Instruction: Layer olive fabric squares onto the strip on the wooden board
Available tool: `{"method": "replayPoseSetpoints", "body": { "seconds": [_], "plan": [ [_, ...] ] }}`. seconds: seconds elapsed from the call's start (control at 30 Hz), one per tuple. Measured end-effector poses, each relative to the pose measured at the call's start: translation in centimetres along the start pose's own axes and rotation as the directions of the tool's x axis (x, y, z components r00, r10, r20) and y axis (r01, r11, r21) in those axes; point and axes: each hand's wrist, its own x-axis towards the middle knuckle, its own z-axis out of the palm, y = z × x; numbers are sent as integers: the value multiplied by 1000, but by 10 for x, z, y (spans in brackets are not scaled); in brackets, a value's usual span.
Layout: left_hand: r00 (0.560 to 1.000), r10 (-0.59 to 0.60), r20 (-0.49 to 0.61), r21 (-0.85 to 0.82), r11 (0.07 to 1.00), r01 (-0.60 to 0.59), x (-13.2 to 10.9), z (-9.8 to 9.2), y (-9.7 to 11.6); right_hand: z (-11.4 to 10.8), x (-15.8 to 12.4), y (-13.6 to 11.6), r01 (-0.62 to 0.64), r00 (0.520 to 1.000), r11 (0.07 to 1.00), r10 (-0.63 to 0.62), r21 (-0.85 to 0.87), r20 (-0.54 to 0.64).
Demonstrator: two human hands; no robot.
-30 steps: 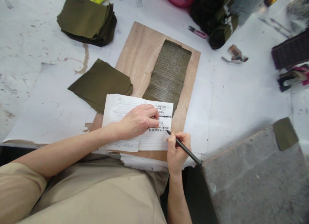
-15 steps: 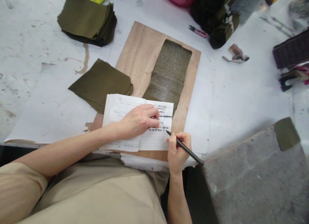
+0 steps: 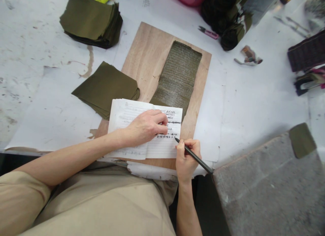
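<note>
An open notebook (image 3: 162, 149) with lined pages and black handwriting lies on a wooden board (image 3: 144, 49). Curled fingers of my left hand (image 3: 148, 126) rest across the notebook, and whatever they may hold is hidden. My right hand (image 3: 188, 158) grips a dark pen (image 3: 196, 157), its tip at the end of the lowest written line. Beyond the notebook, a long olive fabric strip (image 3: 180, 73) with a ribbed, shiny surface lies on the board, its near end partly covered by the pages. Left of it, olive fabric pieces (image 3: 106, 87) overlap the board's edge.
A thick stack of olive pieces (image 3: 88, 19) sits at the back left. Pink thread snips (image 3: 209, 33) lie beyond the board, near dark rolled material (image 3: 220, 16). At the right, a grey slab (image 3: 271, 181) carries a small olive patch (image 3: 302, 140).
My right hand and the pen's back end have shifted very slightly left, with the tip staying at the same written line. My left hand has not moved.
</note>
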Motion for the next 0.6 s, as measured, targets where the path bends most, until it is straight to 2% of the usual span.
{"method": "replayPoseSetpoints", "body": {
  "seconds": [0.37,0.6],
  "plan": [
    [1000,-2,-5,-10,1000,2,2,-2,2,-1,0,1,-20,1000,999,19,49,10],
    [1000,6,-8,-6,1000,-6,2,-3,2,0,1,1,10,1000,1000,-10,3,17]
  ]
}}
